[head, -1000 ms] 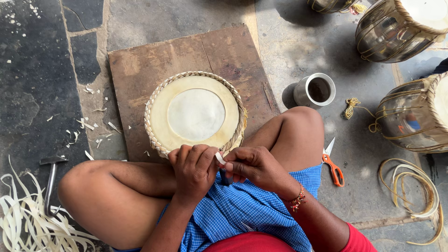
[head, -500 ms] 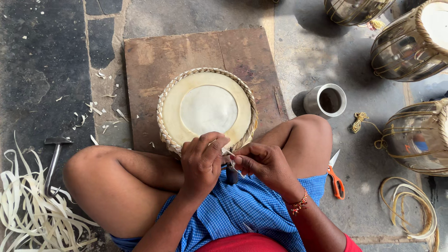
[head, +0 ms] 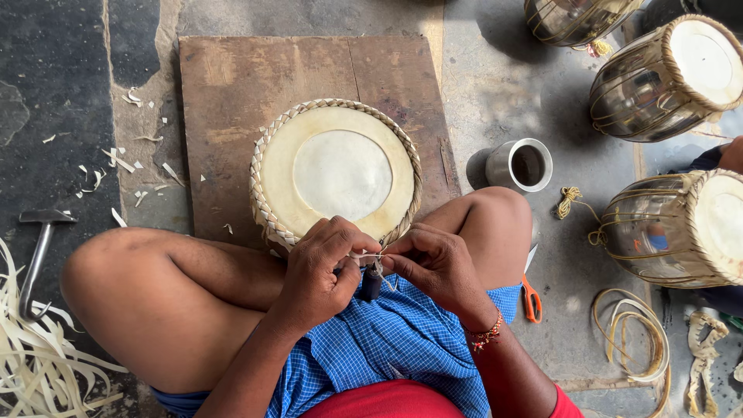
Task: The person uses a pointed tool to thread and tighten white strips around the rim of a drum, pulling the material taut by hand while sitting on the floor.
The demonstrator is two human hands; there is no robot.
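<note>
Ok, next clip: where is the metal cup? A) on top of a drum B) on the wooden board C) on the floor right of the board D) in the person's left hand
C: the metal cup stands on the stone floor, just right of the wooden board.

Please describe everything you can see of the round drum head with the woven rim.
The drum head is a round, pale cream skin with a lighter circle in its middle. A braided rim of tan strips runs around it. It lies flat on a brown wooden board. The left hand and right hand cover its near edge.
</note>
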